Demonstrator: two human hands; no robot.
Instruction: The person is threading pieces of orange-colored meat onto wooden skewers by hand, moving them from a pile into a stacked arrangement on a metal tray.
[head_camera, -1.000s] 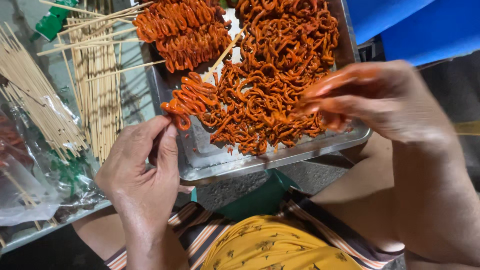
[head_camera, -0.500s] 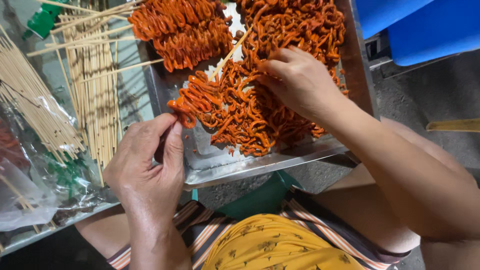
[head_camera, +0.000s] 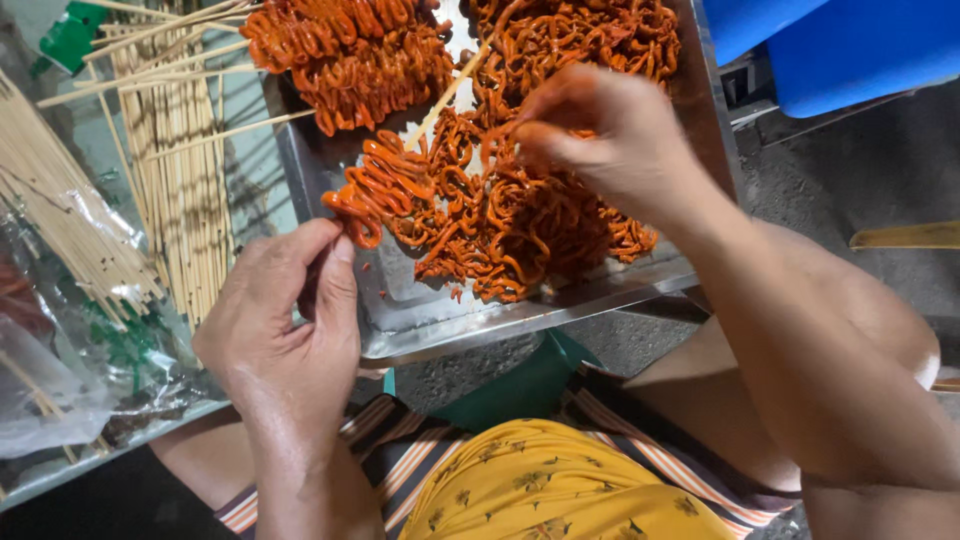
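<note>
Skewer in hand: a thin bamboo stick loaded with folded orange-red marinated strips, lying across the near left part of the metal tray, its bare tip pointing up toward the middle of the tray.

Left hand: fingers curling closed, thumb and forefinger pinching the near end of that loaded skewer just over the tray's left edge.

Right hand: fingertips bunching together and pinching a strip from the loose pile of strips; the hand is blurring slightly, so the exact grip is hard to read.

Loose pile: filling the middle and right of the tray, touching the skewered strips.

Finished skewers: lying side by side at the far left of the tray, sticks jutting out leftward.

Bare bamboo sticks: lying in a loose bundle just left of the tray; a second bundle sitting partly in a clear plastic bag farther left.

Blue plastic container: standing beyond the tray at far right.
</note>
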